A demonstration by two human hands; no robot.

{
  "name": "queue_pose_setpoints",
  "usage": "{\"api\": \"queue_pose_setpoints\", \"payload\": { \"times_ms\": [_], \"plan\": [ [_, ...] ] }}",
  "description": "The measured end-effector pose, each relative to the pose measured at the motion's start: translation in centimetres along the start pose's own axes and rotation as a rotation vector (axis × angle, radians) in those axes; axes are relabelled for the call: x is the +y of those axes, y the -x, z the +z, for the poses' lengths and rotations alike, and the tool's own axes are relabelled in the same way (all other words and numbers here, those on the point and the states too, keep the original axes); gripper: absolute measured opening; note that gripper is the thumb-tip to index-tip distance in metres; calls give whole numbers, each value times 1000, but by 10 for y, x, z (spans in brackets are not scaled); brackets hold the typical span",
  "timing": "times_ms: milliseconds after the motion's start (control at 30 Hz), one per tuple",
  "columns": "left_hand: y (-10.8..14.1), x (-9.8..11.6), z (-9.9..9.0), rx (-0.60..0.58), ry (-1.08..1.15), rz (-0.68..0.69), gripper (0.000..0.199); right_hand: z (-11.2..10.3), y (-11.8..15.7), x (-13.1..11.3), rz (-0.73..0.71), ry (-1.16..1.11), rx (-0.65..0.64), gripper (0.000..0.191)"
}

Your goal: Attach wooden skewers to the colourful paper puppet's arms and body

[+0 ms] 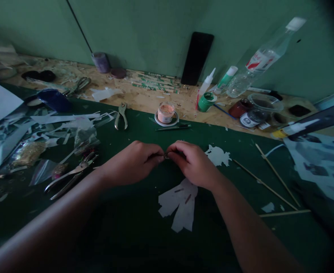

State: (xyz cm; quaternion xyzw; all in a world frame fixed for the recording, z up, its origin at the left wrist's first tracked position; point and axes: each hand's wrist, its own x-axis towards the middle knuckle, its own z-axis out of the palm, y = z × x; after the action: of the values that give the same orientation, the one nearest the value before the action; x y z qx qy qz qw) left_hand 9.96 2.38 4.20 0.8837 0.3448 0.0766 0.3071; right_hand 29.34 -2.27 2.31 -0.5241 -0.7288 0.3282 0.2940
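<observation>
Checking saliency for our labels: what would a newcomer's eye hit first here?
Probably the left hand and right hand, meeting mid-frame at a tiny item too small to identify. Then the pale orange jar just beyond them and the cut white paper nearer the viewer. The black phone leaning on the wall behind also stands out.

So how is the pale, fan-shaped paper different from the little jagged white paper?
The pale, fan-shaped paper looks bigger; the jagged white paper looks smaller. The fan-shaped one has two dark marks, while none show on the jagged one. The fan-shaped one shows below the right hand; the jagged one, to that hand's right. Both lie on the green mat.
</observation>
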Motion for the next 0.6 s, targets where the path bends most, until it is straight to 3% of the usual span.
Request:
{"api": "queue_pose_setpoints", "payload": {
  "times_ms": [600],
  "plan": [
    [-1, 2, 0, 31, 83, -6, 26, -1, 0, 3, -33, 146, -7, 13]
  ]
}}
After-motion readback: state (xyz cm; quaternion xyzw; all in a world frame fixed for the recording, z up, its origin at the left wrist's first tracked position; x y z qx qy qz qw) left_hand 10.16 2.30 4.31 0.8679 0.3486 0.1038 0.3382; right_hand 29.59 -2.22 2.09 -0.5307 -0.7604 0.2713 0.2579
